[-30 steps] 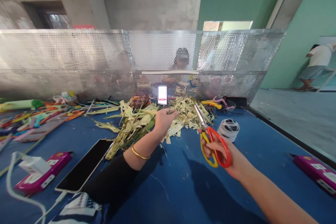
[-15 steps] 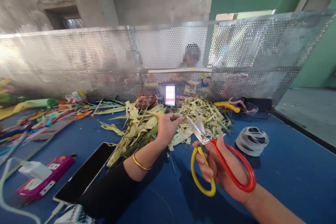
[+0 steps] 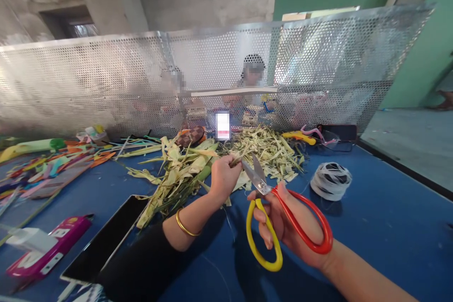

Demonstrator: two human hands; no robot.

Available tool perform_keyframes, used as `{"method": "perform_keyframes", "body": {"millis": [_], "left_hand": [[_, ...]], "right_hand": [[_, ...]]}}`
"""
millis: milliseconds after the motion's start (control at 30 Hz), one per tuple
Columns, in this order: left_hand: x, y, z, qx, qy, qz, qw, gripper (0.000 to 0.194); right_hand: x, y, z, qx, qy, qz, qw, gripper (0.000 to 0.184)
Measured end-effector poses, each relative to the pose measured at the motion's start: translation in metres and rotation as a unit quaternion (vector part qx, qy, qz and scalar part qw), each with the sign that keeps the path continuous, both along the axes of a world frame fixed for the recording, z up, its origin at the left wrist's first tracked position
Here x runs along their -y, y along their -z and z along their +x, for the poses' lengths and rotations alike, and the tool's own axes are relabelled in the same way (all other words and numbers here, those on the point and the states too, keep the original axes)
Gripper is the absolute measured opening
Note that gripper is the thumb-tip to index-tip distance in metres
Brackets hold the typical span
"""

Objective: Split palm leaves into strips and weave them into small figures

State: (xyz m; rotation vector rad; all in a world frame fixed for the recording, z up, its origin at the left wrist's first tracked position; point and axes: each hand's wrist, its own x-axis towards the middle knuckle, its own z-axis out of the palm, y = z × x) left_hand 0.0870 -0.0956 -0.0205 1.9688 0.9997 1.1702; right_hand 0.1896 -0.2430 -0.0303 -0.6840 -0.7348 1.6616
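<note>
My left hand is closed on a thin green-yellow leaf strip at the near edge of a pile of palm leaf strips. A gold bangle circles that wrist. My right hand grips large scissors with one yellow and one red handle. The steel blades are parted and their tips sit right at the strip beside my left fingers. A second heap of short leaf cuttings lies just beyond both hands.
A dark phone and a pink box lie at the near left on the blue table. A white coil of cord sits right. Coloured strips spread far left. People sit behind a perforated metal screen.
My right hand has brought the scissors left and nearer, blades opening until they meet the strip held in my left hand. The camera view shifted slightly.
</note>
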Motion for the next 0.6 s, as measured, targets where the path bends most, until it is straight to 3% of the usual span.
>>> {"method": "perform_keyframes", "body": {"millis": [600], "left_hand": [[-0.002, 0.013, 0.006, -0.016, 0.017, -0.027, 0.999, 0.03]], "right_hand": [[-0.001, -0.008, -0.001, -0.039, 0.035, -0.056, 0.997, 0.046]]}}
